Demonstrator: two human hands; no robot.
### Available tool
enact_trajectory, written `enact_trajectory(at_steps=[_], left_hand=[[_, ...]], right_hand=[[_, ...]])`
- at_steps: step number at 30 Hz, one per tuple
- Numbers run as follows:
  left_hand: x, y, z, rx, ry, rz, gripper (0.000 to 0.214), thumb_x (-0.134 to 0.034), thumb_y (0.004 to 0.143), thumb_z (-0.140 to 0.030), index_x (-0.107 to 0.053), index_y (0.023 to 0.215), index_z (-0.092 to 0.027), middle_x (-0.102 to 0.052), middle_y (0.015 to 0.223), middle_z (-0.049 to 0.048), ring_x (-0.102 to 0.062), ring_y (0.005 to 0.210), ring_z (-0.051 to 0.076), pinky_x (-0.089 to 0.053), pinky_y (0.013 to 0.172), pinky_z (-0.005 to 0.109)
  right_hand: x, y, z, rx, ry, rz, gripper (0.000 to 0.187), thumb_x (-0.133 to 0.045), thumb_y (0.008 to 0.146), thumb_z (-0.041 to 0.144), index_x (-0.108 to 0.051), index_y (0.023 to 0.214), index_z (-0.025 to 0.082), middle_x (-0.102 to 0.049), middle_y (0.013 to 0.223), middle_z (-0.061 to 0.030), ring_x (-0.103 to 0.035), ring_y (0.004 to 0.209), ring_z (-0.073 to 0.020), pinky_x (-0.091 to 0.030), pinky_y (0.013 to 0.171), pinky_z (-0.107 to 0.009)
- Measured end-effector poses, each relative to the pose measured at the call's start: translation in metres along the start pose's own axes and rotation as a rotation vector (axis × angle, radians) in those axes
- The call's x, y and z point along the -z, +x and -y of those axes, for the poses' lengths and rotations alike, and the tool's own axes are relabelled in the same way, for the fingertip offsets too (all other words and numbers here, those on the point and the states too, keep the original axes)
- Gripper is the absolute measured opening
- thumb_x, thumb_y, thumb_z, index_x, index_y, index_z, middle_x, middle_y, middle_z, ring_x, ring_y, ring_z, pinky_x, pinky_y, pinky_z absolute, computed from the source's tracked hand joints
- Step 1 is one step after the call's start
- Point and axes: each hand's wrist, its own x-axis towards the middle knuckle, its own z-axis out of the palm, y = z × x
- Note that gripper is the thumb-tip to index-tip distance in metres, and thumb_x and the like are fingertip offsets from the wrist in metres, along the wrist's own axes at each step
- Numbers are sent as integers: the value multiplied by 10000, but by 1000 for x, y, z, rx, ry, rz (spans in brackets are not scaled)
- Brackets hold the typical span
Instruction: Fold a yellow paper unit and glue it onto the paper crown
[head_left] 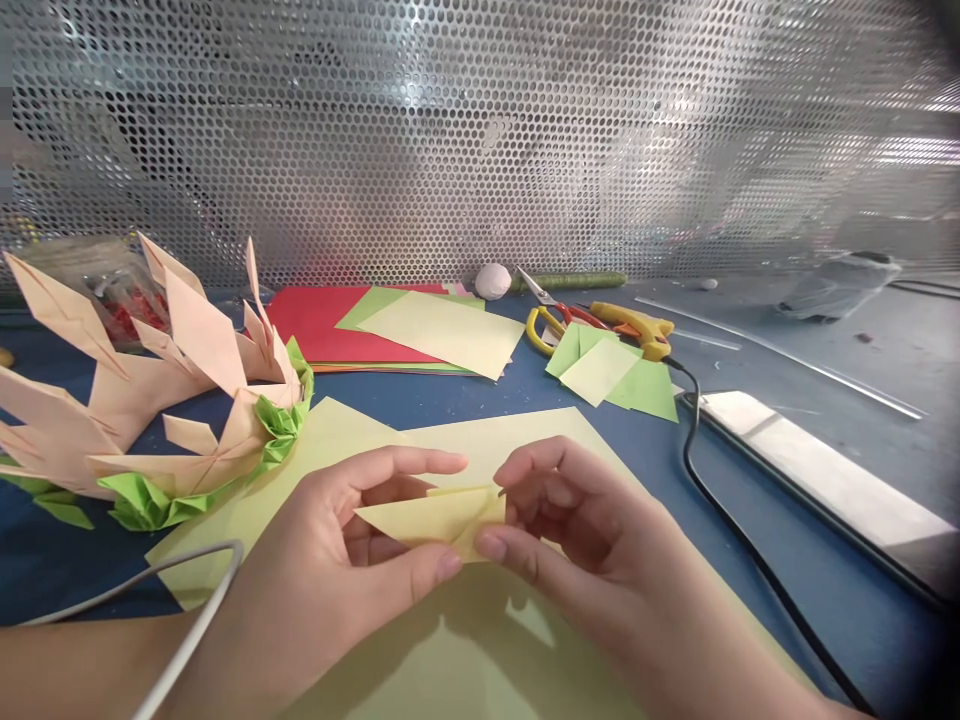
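Observation:
My left hand and my right hand together hold a small folded yellow paper piece just above a large pale yellow sheet on the blue table. The left thumb and fingers pinch its left and lower edge. Thumb and curled fingers of the right hand pinch its right end. Both hands are closed on the paper.
A peach and green folded paper flower lies at the left. A stack of red, green and yellow sheets lies behind, with small folded pieces, yellow-handled scissors and a white ball. A black cable and white cable cross the table. A perforated metal wall stands behind.

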Motion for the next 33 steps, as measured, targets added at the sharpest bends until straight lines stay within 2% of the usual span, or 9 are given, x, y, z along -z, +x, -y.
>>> enact_trajectory(at_steps=[3,6,11,14,18,21,24,28,33], left_hand=[[-2,-1,1,-6,-26,-40,272,-847,633,-279,-772,890,-325,-760,961,-47,-689,542,106,-529,508,163],[-3,-1,0,0,-32,-21,252,-839,645,-291,-758,883,-309,-764,961,-37,-695,554,125,-518,485,173],[-3,0,-4,3,-56,-6,269,-847,628,-236,-751,871,-302,-747,819,-66,-681,538,97,-513,494,137],[-3,0,-4,1,-70,-7,292,-853,615,-222,-759,879,-302,-746,835,-68,-641,495,68,-483,474,128],[0,1,-2,10,-131,39,372,-826,692,-296,-749,1056,-297,-776,835,-23,-730,685,169,-559,594,204],[1,3,-1,29,-172,66,415,-816,713,-236,-714,1115,-263,-802,877,6,-748,835,210,-591,698,244],[1,4,-1,19,-163,81,408,-797,709,-165,-705,1096,-255,-806,919,-1,-752,847,189,-594,734,235],[0,4,-2,3,-115,46,355,-815,691,-207,-721,1031,-252,-791,815,-15,-752,826,197,-577,701,230],[3,4,-3,50,-16,12,364,-834,679,-299,-724,1023,-250,-770,813,7,-707,774,187,-545,643,223]], right_hand=[[1,2,-6,-10,44,49,224,-719,846,406,-586,933,248,-653,745,24,-653,700,-148,-542,644,-248],[-1,3,-7,-7,99,76,252,-717,850,453,-618,937,238,-662,739,9,-667,691,-155,-564,642,-258],[-3,1,-4,-66,226,70,340,-810,774,438,-618,987,256,-659,709,35,-658,644,-135,-579,612,-243],[-1,2,-6,-29,170,56,326,-802,781,400,-635,1017,250,-685,696,25,-688,638,-152,-581,596,-250],[2,3,-6,-13,134,-10,255,-781,801,368,-649,983,247,-714,705,24,-705,666,-149,-559,614,-235],[2,3,-2,-14,174,-49,263,-793,799,378,-627,952,243,-683,701,33,-669,657,-132,-528,600,-221],[1,3,-1,-22,213,-23,292,-786,811,409,-577,933,245,-644,693,43,-636,632,-124,-512,579,-222],[0,3,0,-26,219,32,357,-778,803,479,-520,893,249,-644,721,34,-623,648,-137,-517,588,-243],[0,3,2,-27,172,83,386,-745,815,536,-485,854,253,-627,753,23,-585,670,-144,-496,593,-250]])
